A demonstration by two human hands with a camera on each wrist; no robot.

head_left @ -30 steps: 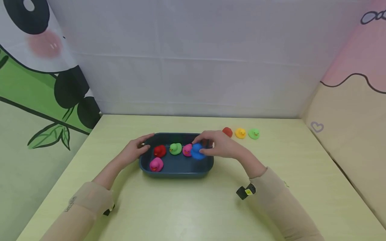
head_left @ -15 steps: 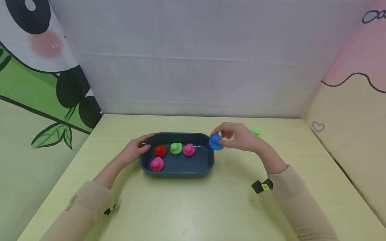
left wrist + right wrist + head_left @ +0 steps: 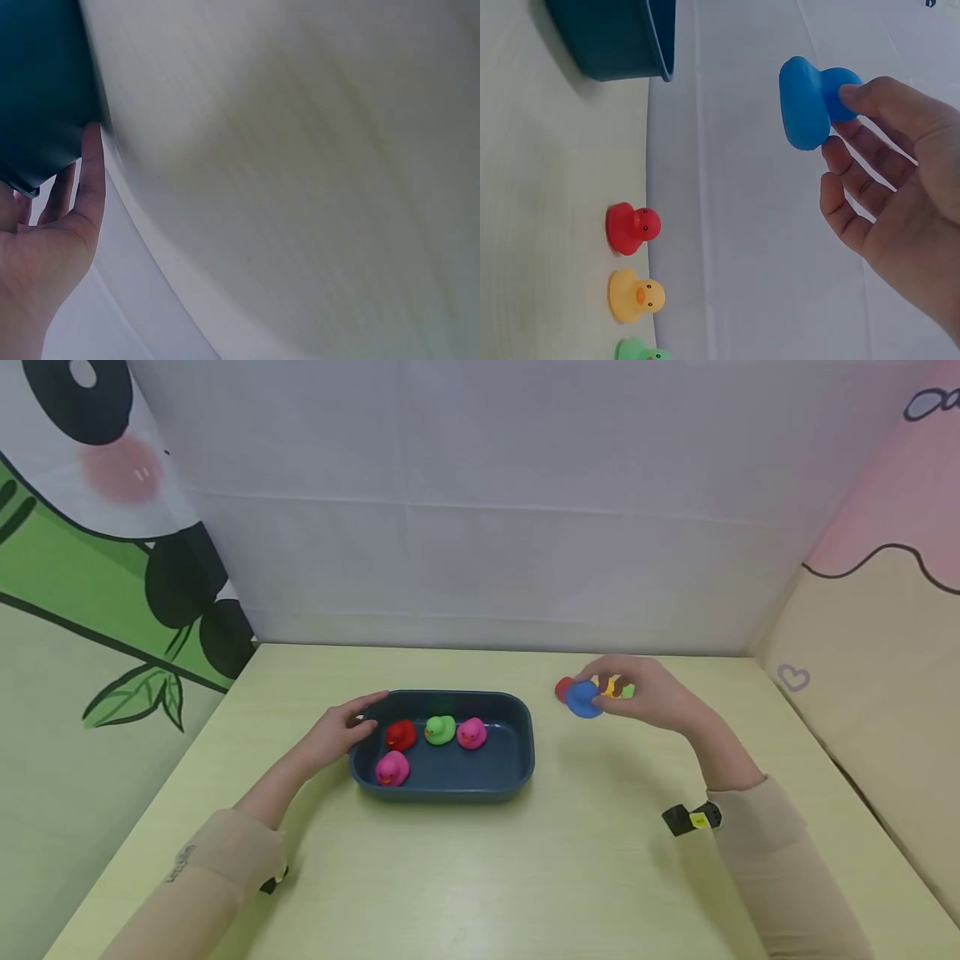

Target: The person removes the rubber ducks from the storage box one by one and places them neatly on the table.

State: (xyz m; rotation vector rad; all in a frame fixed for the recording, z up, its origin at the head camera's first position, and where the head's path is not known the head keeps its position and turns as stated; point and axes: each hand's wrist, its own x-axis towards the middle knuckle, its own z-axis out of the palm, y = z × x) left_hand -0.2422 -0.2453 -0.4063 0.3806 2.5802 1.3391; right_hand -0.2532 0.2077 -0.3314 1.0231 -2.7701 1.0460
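Note:
In the head view my right hand (image 3: 641,693) pinches a blue rubber duck (image 3: 582,700) above the table, right of the dark blue tray (image 3: 442,795). The right wrist view shows thumb and fingertips on the head of the blue duck (image 3: 806,105), its base away from the palm. My left hand (image 3: 341,731) grips the tray's left end, thumb over the rim. Inside the tray lie a red duck (image 3: 401,735), a green duck (image 3: 440,730) and two pink ducks, one at the back (image 3: 472,734) and one at the front left (image 3: 392,769).
Behind the right hand, a red duck (image 3: 632,228), a yellow duck (image 3: 635,295) and a green duck (image 3: 641,351) stand in a row on the table (image 3: 480,877). A white cloth wall (image 3: 480,568) rises at the table's back, with printed side panels left and right.
My right hand has lifted the blue duck out over the tray's right end and carried it right and back, toward the row of ducks. The left hand stays on the tray.

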